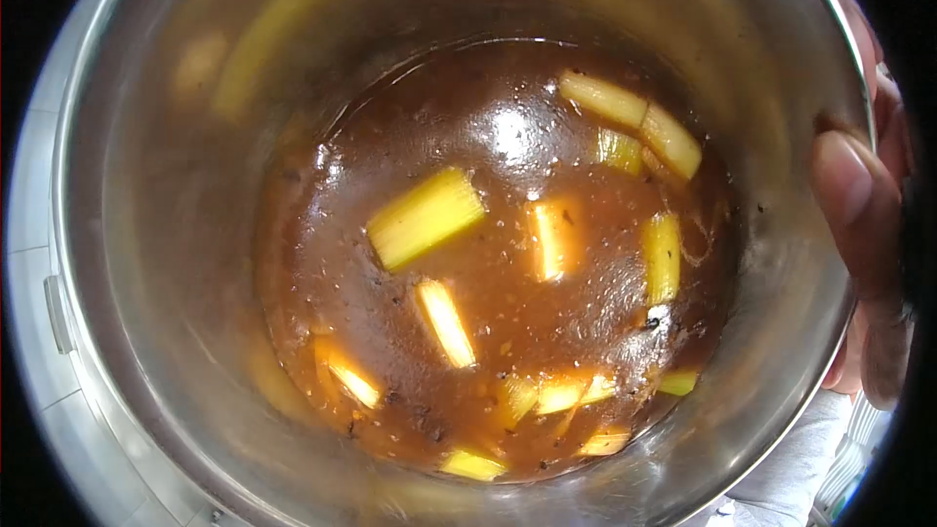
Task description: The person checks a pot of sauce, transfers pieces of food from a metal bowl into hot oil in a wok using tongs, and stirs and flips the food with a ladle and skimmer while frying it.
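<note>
A large stainless steel pot [176, 263] fills the head view, seen from above into its inside. Dark brown sauce [371, 166], thick and glossy, covers its bottom. Cut yellow-green stalk pieces [427, 219] lie in the sauce, some half sunk; their exact kind is unclear. At the right edge, my right hand [874, 224] grips the pot, its thumb over the rim on the inner side and its fingers wrapped around the outside, partly hidden by the metal. My left hand is out of view.
Light tiles [83, 439] show at the lower left, beyond the rim. A grey cloth [795, 464], perhaps a sleeve or clothing, is below the right hand. Small metal hardware [59, 314] sits just outside the pot on the left.
</note>
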Available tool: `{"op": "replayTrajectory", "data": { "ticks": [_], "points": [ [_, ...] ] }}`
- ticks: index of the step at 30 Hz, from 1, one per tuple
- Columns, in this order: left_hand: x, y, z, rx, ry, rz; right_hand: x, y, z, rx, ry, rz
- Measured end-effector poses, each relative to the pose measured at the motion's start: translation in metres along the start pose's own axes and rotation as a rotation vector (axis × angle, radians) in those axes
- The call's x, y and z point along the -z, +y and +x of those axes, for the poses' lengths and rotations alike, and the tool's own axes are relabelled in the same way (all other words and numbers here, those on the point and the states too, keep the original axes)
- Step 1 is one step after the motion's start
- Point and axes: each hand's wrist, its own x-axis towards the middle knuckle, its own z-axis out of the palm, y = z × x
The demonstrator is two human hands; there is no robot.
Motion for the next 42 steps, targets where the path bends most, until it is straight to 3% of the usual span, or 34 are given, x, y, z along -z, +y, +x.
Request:
{"op": "replayTrajectory", "data": {
  "ticks": [4, 11, 12, 14, 15, 17, 20, 21, 23, 28, 29, 30, 31, 32, 33, 34, 35, 36, 37, 38, 39, 40, 42],
  "points": [
    [0.005, 0.004, 0.007, -0.002, -0.015, 0.014, 0.021, 0.006, -0.008, 0.047, 0.043, 0.039],
    [0.023, 0.022, 0.029, -0.011, -0.043, 0.048, -0.037, -0.002, 0.043, 0.129, 0.124, 0.108],
    [0.025, 0.024, 0.028, -0.005, -0.052, 0.050, -0.040, -0.002, 0.047, 0.034, 0.089, 0.124],
    [0.027, 0.037, 0.023, 0.006, -0.058, 0.041, -0.012, -0.001, 0.064, -0.185, -0.172, -0.130],
    [0.036, 0.052, 0.013, 0.024, -0.051, -0.088, -0.011, 0.012, 0.063, -0.198, -0.207, -0.148],
    [0.037, 0.051, 0.007, 0.049, -0.015, -0.284, -0.027, 0.057, 0.071, -0.222, -0.183, -0.205],
    [0.026, 0.037, -0.009, 0.022, 0.081, -0.273, -0.065, 0.154, 0.087, -0.232, -0.052, -0.226],
    [0.038, 0.063, -0.009, 0.123, 0.080, -0.394, -0.062, 0.185, 0.103, -0.210, 0.008, -0.254],
    [0.016, 0.051, -0.026, 0.155, 0.158, -0.458, -0.094, 0.254, 0.107, -0.218, 0.094, -0.292],
    [-0.007, 0.052, -0.076, 0.315, 0.332, -0.660, -0.132, 0.363, 0.110, -0.487, 0.213, -0.347],
    [-0.018, 0.039, -0.089, 0.339, 0.361, -0.736, -0.138, 0.445, 0.118, -0.335, 0.317, -0.593],
    [-0.029, 0.027, -0.102, 0.344, 0.401, -0.647, -0.134, 0.453, 0.112, -0.065, 0.219, -0.808],
    [-0.041, 0.012, -0.121, 0.383, 0.437, -0.554, -0.123, 0.490, 0.127, -0.048, -0.395, -1.533],
    [-0.052, -0.002, -0.140, 0.450, 0.474, -0.581, -0.115, 0.523, 0.121, -0.052, -0.265, -1.279],
    [-0.060, -0.011, -0.160, 0.508, 0.583, -0.632, -0.099, 0.563, 0.112, 0.573, -0.132, -1.437],
    [-0.063, -0.021, -0.183, 0.559, 0.686, -0.615, -0.102, 0.583, 0.114, 0.575, -0.032, -1.096],
    [-0.070, -0.032, -0.203, 0.667, 0.785, -0.593, -0.093, 0.601, 0.132, 0.540, -0.133, -1.484],
    [-0.078, -0.048, -0.229, 0.756, 0.876, -0.561, -0.104, 0.559, 0.128, 0.440, -0.230, -1.558],
    [-0.087, -0.063, -0.264, 0.933, 0.940, -0.498, -0.092, 0.613, 0.145, 0.065, -0.158, -1.025],
    [-0.095, -0.075, -0.290, 1.083, 0.987, -0.443, -0.100, 0.551, 0.135, -0.052, -0.297, -1.221],
    [-0.106, -0.092, -0.319, 1.212, 1.073, -0.273, -0.110, 0.498, 0.102, -0.010, -0.319, -1.205],
    [-0.119, -0.113, -0.348, 1.326, 1.151, -0.097, -0.160, 0.390, 0.074, -0.011, 0.278, -1.104],
    [-0.155, -0.167, -0.401, 1.562, 1.066, 0.158, -0.235, 0.257, 0.023, 0.147, -0.029, -0.376]
  ]
}}
